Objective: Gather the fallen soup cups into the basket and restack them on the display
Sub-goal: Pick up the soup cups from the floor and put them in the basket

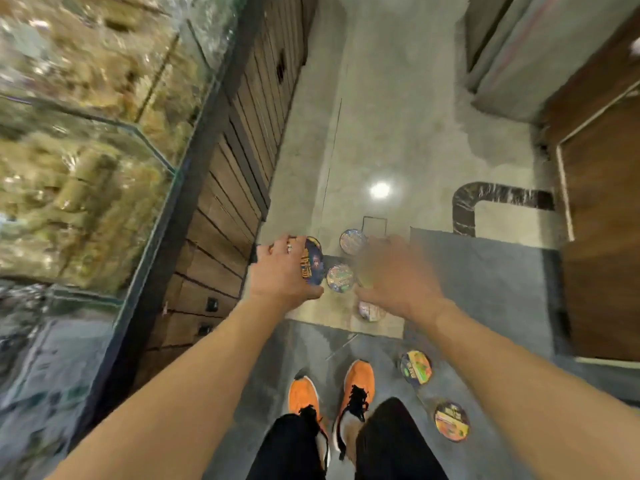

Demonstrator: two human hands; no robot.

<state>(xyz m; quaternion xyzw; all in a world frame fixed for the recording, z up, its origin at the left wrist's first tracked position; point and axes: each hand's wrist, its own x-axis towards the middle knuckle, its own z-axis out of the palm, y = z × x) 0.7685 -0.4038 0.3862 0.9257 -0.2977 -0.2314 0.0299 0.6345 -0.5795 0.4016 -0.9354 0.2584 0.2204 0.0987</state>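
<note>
Several round soup cups with colourful lids lie on the floor ahead of my feet. My left hand (282,270) grips a cup with a dark blue lid (313,261), fingers over its top and thumb under it. Another cup (340,278) lies just right of it, and one (352,240) lies farther away. My right hand (396,273) is blurred, fingers spread, above the floor beside those cups with nothing visibly in it. A pale cup (371,310) lies under that wrist. Two more cups (415,368) (452,421) lie right of my orange shoes. No basket is in view.
A glass display case (104,140) full of packaged goods runs along the left, with a wooden slatted base (221,216) below it. A wooden door or panel (602,237) stands at the right. My orange shoes (332,393) are on a grey floor mat.
</note>
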